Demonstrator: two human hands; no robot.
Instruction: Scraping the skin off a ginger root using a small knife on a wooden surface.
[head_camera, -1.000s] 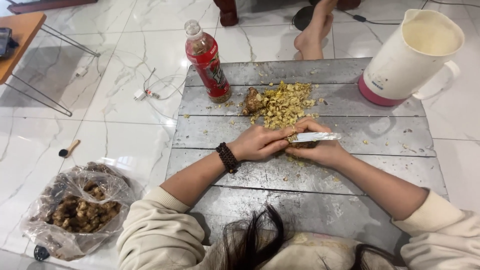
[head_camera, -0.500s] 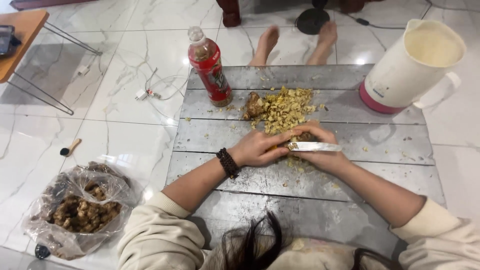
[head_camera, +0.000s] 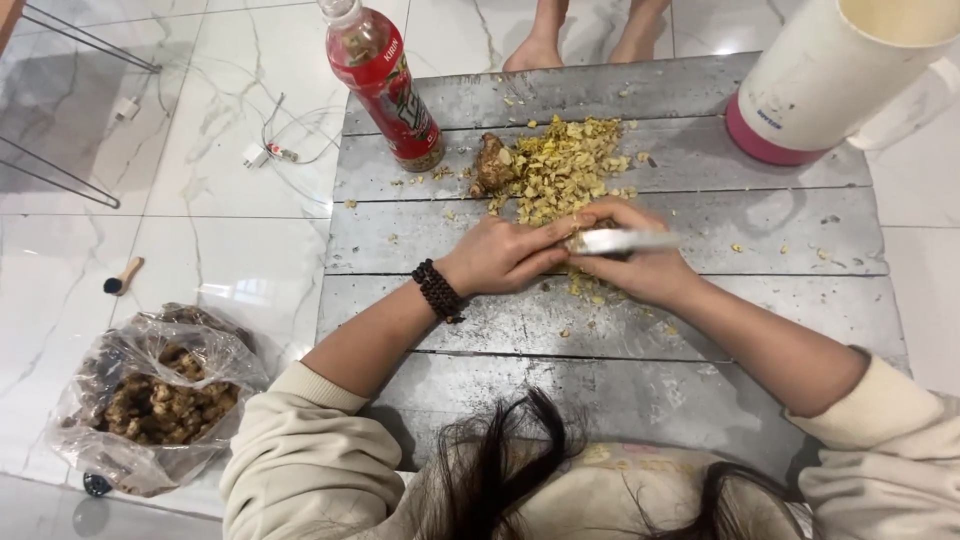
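My two hands meet over the middle of a low grey plank table (head_camera: 760, 230). My left hand (head_camera: 500, 256), with a dark bead bracelet at the wrist, pinches a small piece of ginger (head_camera: 580, 237) that is mostly hidden by my fingers. Closed around a knife (head_camera: 630, 240) with a pale blade, my right hand (head_camera: 645, 275) lays the blade against that piece. Just beyond my hands lies a heap of yellowish peelings (head_camera: 568, 165) with a whole ginger root (head_camera: 490, 165) at its left side. Scraps lie under my hands.
A red-labelled drink bottle (head_camera: 385, 85) stands at the table's far left, a white jug with a pink base (head_camera: 820, 80) at far right. Another person's bare feet (head_camera: 580, 40) rest beyond the table. A plastic bag of ginger (head_camera: 150, 400), a small brush (head_camera: 122, 277) and a cable (head_camera: 265, 152) lie on the floor.
The view has moved closer to the table. My hands stay together on the ginger with small shifts. The other person's feet have moved, with both now set side by side.
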